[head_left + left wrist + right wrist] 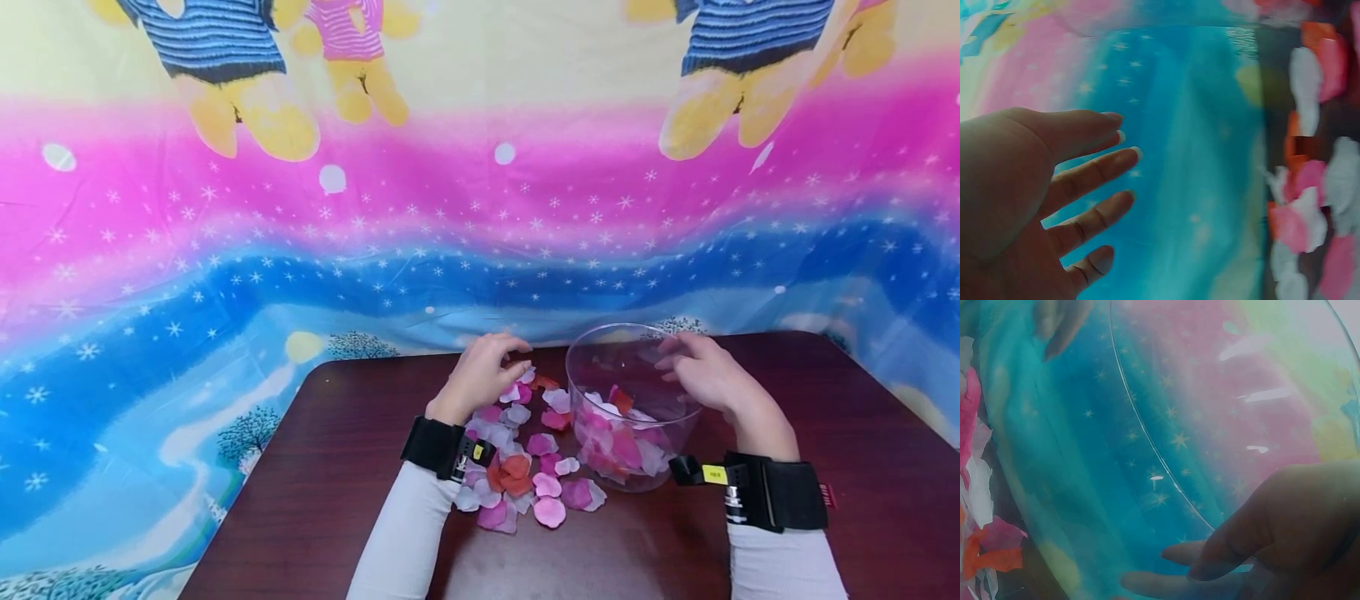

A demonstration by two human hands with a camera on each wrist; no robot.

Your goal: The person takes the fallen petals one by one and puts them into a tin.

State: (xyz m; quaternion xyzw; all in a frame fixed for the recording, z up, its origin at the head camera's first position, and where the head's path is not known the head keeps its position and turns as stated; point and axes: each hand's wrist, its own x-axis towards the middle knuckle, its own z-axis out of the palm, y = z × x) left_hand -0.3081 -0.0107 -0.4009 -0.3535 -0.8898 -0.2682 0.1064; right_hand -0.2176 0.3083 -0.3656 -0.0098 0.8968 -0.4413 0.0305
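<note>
Behind the dark brown tabletop [315,500] hangs a bright cartoon cloth [225,250] with stars and yellow bears. Left of centre, the left hand [483,375] hovers over a loose heap of pink, white and orange petals [525,467], its grip relaxed and holding nothing, fingers nearly straight in the left wrist view. The heap spreads from the hand toward 6 o'clock. At the heap's 3 o'clock, touching it, stands a clear round bowl [592,350] with more petals inside. The right hand [705,371] lies on the bowl's rim at 3 o'clock, fingers curled over the edge.
</note>
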